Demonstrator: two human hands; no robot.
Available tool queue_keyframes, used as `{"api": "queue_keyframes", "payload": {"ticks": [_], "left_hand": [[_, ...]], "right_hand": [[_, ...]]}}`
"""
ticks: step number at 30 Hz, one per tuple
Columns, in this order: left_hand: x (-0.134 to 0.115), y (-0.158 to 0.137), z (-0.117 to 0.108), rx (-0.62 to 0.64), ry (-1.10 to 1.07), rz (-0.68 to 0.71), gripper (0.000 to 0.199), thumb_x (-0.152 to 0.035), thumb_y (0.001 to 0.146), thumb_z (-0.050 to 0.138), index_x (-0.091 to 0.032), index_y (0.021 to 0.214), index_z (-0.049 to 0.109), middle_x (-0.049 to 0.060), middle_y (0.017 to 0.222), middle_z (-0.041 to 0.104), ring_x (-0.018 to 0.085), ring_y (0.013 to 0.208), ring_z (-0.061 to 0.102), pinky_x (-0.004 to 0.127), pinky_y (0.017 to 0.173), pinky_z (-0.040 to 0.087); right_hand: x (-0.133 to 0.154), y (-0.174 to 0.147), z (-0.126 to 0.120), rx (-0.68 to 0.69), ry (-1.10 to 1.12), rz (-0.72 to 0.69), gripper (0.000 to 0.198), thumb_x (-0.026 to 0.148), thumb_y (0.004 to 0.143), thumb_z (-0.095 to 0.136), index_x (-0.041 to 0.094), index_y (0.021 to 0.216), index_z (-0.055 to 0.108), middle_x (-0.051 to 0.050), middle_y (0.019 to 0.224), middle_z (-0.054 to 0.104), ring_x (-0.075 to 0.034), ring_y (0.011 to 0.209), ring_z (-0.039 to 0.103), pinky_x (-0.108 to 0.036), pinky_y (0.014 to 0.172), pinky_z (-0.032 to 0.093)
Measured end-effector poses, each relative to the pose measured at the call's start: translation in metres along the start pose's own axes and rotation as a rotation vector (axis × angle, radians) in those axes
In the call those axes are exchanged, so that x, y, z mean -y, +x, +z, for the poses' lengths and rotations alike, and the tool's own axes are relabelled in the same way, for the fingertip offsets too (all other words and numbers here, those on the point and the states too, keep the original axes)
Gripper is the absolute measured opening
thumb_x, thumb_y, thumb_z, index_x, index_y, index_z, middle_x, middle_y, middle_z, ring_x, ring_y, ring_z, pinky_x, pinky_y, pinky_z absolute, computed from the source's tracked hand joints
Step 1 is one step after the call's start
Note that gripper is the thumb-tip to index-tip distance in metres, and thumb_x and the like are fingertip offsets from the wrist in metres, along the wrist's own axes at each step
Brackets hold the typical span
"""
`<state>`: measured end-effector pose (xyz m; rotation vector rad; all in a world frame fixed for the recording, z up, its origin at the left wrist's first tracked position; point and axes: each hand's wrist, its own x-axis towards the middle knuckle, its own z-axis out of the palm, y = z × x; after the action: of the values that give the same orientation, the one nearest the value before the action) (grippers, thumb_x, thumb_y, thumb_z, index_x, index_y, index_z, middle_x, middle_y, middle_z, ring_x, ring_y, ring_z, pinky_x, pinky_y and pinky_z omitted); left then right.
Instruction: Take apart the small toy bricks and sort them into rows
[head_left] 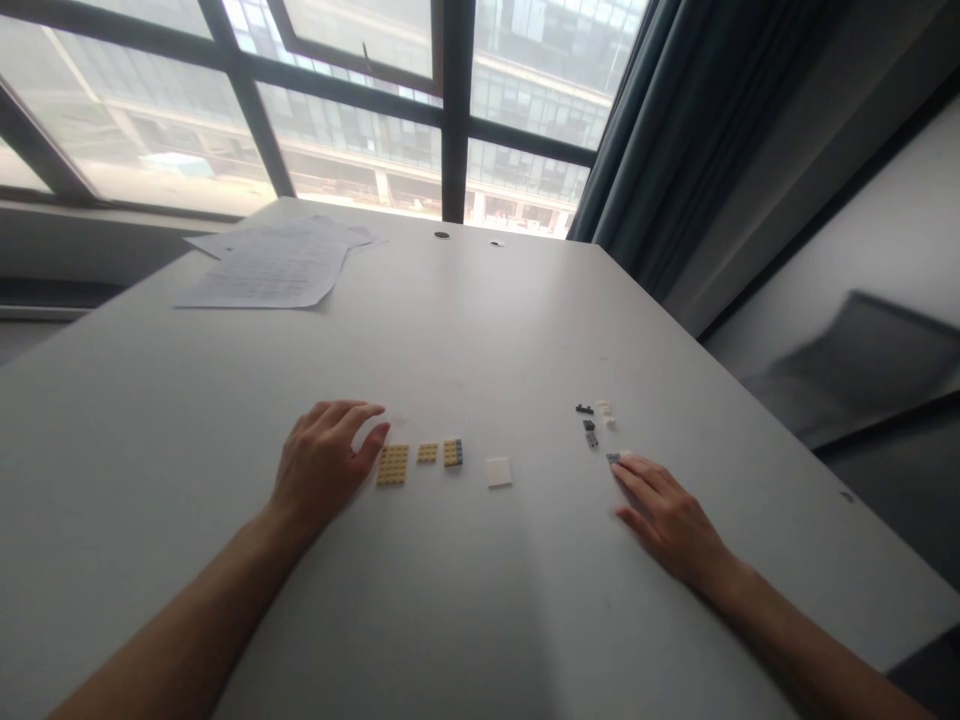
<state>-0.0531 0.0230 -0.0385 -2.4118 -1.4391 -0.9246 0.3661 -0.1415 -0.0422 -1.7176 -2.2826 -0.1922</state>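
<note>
My left hand rests on the white table, thumb and fingers apart, holding nothing. Its thumb is at the edge of a large tan studded building plate. To the right of that lie a smaller tan plate, a tan and dark grey piece and a smooth white square tile. Over on the right, my right hand lies low with fingers stretched out and thumb apart. Its fingertips touch or nearly touch a small grey piece, partly covered by them.
Beyond my right hand sit a black piece, small dark grey pieces and small white pieces. Printed papers lie at the table's far left. Windows and a dark curtain stand behind the table.
</note>
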Motion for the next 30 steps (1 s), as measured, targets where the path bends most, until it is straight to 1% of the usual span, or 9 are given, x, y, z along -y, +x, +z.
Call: {"api": "queue_keyframes", "payload": {"ticks": [3,6,10,16,21,24,27,29,30], "left_hand": [[0.001,0.000,0.001,-0.003,-0.001,0.012,0.024,-0.036,0.090,0.048,-0.020,0.100,0.064,0.007,0.101,0.066,0.025,0.097,0.057,0.040,0.089,0.044],[0.001,0.000,0.001,-0.002,-0.004,0.012,0.024,-0.036,0.090,0.048,-0.020,0.099,0.064,0.007,0.100,0.066,0.025,0.098,0.057,0.039,0.089,0.044],[0.001,-0.001,0.001,0.016,-0.001,0.013,0.024,-0.036,0.090,0.048,-0.020,0.100,0.063,0.007,0.101,0.065,0.024,0.098,0.057,0.039,0.089,0.044],[0.000,-0.002,0.001,0.017,-0.011,0.003,0.024,-0.037,0.091,0.048,-0.021,0.100,0.063,0.006,0.102,0.065,0.024,0.098,0.057,0.038,0.090,0.044],[0.002,-0.002,0.001,0.024,-0.044,0.009,0.027,-0.039,0.092,0.046,-0.021,0.102,0.063,0.007,0.103,0.065,0.025,0.099,0.057,0.040,0.091,0.043],[0.001,-0.002,0.000,0.033,-0.077,0.020,0.032,-0.042,0.093,0.043,-0.020,0.105,0.062,0.008,0.105,0.065,0.025,0.100,0.057,0.040,0.092,0.044],[-0.001,-0.001,-0.004,0.080,-0.117,0.067,0.039,-0.046,0.094,0.039,-0.019,0.112,0.060,0.010,0.111,0.064,0.026,0.104,0.057,0.041,0.093,0.044],[-0.003,-0.001,-0.008,0.147,-0.148,0.140,0.047,-0.051,0.093,0.038,-0.019,0.123,0.055,0.011,0.123,0.060,0.027,0.114,0.054,0.042,0.097,0.042],[-0.005,-0.003,-0.010,0.198,-0.162,0.195,0.052,-0.053,0.092,0.038,-0.020,0.131,0.050,0.012,0.130,0.056,0.028,0.121,0.050,0.043,0.101,0.040]], "right_hand": [[-0.015,0.007,0.003,-0.018,-0.016,0.041,0.047,0.046,0.094,0.044,0.017,0.129,0.053,-0.014,0.129,0.056,-0.027,0.122,0.049,-0.046,0.102,0.045],[-0.021,0.017,0.006,-0.029,-0.020,0.039,0.046,0.046,0.094,0.044,0.017,0.129,0.054,-0.013,0.128,0.056,-0.026,0.122,0.050,-0.046,0.102,0.045],[-0.021,0.025,0.009,-0.041,-0.022,0.024,0.046,0.045,0.094,0.044,0.019,0.130,0.053,-0.013,0.128,0.057,-0.026,0.121,0.050,-0.046,0.102,0.046],[-0.021,0.025,0.010,-0.037,-0.013,0.015,0.046,0.044,0.094,0.043,0.019,0.131,0.051,-0.013,0.129,0.055,-0.027,0.122,0.049,-0.047,0.102,0.045],[-0.020,0.026,0.010,-0.093,-0.018,0.016,0.047,0.043,0.095,0.041,0.017,0.133,0.048,-0.015,0.130,0.054,-0.028,0.123,0.048,-0.048,0.103,0.041],[-0.010,0.031,0.010,-0.125,-0.012,-0.003,0.047,0.043,0.095,0.042,0.015,0.133,0.048,-0.016,0.131,0.053,-0.028,0.125,0.046,-0.049,0.104,0.040],[0.013,0.039,0.010,-0.114,0.022,-0.046,0.049,0.043,0.094,0.044,0.014,0.133,0.048,-0.017,0.131,0.053,-0.028,0.126,0.045,-0.049,0.105,0.039],[0.034,0.045,0.009,-0.076,0.056,-0.095,0.050,0.044,0.094,0.045,0.014,0.134,0.047,-0.016,0.131,0.053,-0.028,0.126,0.045,-0.048,0.105,0.040],[0.045,0.049,0.009,-0.053,0.076,-0.124,0.051,0.045,0.094,0.045,0.014,0.134,0.047,-0.016,0.132,0.053,-0.028,0.126,0.045,-0.048,0.105,0.041]]}}
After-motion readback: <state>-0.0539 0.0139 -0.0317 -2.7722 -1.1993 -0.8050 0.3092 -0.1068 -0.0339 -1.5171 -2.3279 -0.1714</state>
